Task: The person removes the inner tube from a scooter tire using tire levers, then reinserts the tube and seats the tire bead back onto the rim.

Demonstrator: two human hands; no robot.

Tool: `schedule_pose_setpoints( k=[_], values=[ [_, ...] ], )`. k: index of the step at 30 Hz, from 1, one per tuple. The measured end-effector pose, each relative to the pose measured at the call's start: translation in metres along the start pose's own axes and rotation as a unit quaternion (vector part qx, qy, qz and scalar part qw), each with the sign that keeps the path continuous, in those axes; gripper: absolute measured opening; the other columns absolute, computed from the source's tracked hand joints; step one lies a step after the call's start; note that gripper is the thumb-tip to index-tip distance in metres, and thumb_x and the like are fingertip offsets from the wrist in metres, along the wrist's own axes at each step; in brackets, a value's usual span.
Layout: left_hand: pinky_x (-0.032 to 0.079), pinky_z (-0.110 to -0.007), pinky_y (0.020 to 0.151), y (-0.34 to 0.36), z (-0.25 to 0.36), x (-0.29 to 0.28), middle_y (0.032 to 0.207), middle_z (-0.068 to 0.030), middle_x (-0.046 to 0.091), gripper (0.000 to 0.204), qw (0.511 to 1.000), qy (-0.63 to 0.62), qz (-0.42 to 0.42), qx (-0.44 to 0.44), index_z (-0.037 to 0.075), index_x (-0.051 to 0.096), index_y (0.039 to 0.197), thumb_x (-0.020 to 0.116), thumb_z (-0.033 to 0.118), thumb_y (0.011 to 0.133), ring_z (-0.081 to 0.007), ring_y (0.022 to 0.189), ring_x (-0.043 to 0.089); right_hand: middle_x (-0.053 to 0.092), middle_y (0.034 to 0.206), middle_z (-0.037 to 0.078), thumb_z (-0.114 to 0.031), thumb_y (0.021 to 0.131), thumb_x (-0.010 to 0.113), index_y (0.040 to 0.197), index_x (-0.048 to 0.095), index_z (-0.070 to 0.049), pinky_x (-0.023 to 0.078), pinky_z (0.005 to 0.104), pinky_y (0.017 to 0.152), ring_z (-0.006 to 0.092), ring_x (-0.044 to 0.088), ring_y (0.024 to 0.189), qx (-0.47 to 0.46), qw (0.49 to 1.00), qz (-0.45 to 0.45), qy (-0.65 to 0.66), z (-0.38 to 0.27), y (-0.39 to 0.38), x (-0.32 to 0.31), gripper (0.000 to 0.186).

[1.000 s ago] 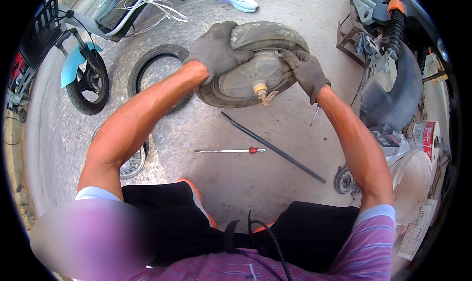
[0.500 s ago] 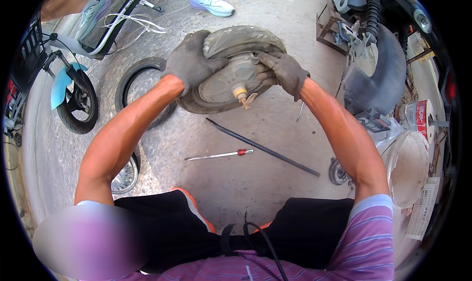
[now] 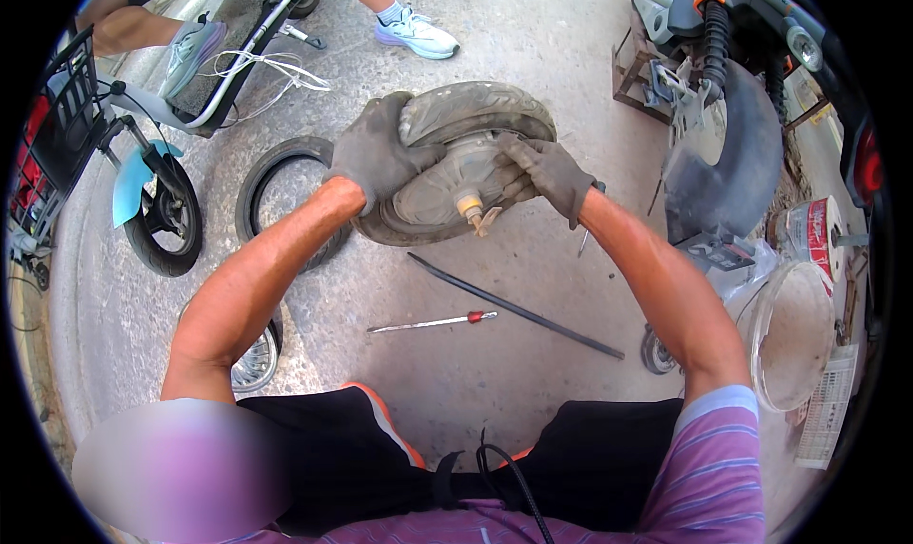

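My left hand (image 3: pixel 380 145), in a grey glove, grips the upper left of a dusty tyred hub wheel (image 3: pixel 447 184) with a yellow-banded axle stub (image 3: pixel 469 206). My right hand (image 3: pixel 552 173), also gloved, has its fingers bent onto the wheel's right side, by the tyre's inner edge. A thin metal tool (image 3: pixel 583 242) shows below that hand; whether it touches the glove I cannot tell. On the concrete below lie a long dark bar (image 3: pixel 518 306) and a red-handled metal tool (image 3: pixel 418 321).
A loose tyre (image 3: pixel 262 168) and spoked rim (image 3: pixel 257 361) lie left. Beyond are a scooter with blue mudguard (image 3: pixel 133 187) and another person's shoes (image 3: pixel 418 35). A dismantled scooter (image 3: pixel 718 145), a white bucket (image 3: pixel 789 340) and a red-white container (image 3: pixel 813 235) crowd the right.
The whole view has shifted, first leftward, then downward in the picture. Both my hands stay on the wheel with little change of grip.
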State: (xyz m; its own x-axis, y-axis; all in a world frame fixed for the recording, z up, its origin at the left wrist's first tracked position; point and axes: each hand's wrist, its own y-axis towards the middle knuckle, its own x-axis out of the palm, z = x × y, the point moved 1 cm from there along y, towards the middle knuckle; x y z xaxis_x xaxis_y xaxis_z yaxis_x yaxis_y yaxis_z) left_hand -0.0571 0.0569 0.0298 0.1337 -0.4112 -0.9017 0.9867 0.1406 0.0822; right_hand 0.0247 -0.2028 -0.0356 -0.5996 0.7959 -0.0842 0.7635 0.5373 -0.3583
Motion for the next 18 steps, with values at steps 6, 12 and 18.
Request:
schedule_pose_setpoints(
  k=[6, 12, 18],
  values=[
    [0.05, -0.047, 0.116, 0.001, 0.0, 0.001, 0.149, -0.0252, 0.061, 0.094, 1.0, 0.0, 0.002, -0.002, 0.007, 0.052, 0.156, 0.086, 0.052, 0.082, -0.0394, 0.138, 0.062, 0.079, 0.099, 0.014, -0.043, 0.112, 0.061, 0.12, 0.072, 0.005, 0.063, 0.0305, 0.073, 0.0184, 0.076, 0.078, -0.07, 0.997, 0.002, -0.01, 0.011, 0.013, -0.001, 0.05],
    [0.05, -0.047, 0.116, 0.001, -0.001, -0.001, 0.15, -0.0256, 0.061, 0.094, 1.0, -0.007, -0.006, -0.01, 0.007, 0.052, 0.156, 0.086, 0.052, 0.082, -0.0395, 0.138, 0.061, 0.076, 0.094, 0.01, -0.043, 0.112, 0.061, 0.118, 0.072, 0.003, 0.062, 0.0313, 0.074, 0.017, 0.073, 0.077, -0.01, 0.998, 0.025, 0.049, 0.004, 0.003, 0.004, 0.048],
    [0.051, -0.047, 0.115, 0.0, 0.004, -0.004, 0.148, -0.0273, 0.062, 0.092, 1.0, -0.015, -0.012, -0.014, 0.006, 0.052, 0.156, 0.086, 0.051, 0.083, -0.0406, 0.137, 0.063, 0.076, 0.091, 0.009, -0.047, 0.111, 0.062, 0.116, 0.073, 0.004, 0.06, 0.0295, 0.07, 0.0153, 0.072, 0.076, -0.093, 0.994, 0.039, -0.029, 0.009, 0.01, -0.001, 0.052]
  ],
)
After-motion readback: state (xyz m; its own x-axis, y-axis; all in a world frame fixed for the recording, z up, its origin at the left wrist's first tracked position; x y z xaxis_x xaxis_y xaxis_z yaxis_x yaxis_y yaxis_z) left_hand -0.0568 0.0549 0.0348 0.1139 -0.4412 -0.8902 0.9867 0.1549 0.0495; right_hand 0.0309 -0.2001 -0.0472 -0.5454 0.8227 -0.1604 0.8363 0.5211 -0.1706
